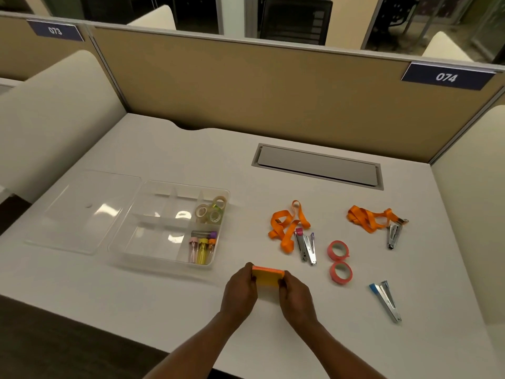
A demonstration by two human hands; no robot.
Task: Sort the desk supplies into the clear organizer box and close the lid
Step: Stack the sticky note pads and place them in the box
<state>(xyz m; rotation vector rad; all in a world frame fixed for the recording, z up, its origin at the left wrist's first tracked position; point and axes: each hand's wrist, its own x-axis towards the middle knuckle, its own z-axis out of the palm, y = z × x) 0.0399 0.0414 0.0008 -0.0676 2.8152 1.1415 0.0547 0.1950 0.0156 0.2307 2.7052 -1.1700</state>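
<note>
Sticky-note pad, orange on top and yellow below, sits between both hands just in front of the organizer box, off its front right corner. The left hand pinches one side edge and the right hand the other, fingers curled against the stack. I cannot tell whether the pad rests on the tabletop or is just clear of it.

It looks light and fairly stiff as a block, though the loose sheets could fan or slide if squeezed only at the top. Gripping the full thickness at opposite edges seems the sound way to hold it, and one hand would likely be enough.

The box stands open. Its back right compartment holds clear tape rolls and its front right one holds small capped tubes; the other compartments look bare. The lid lies flat against the box's left side.

Well to the right of the box lie an orange lanyard touching two staplers, then two pink tape rolls. Farther right are a second lanyard by another stapler, and a blue stapler.
</note>
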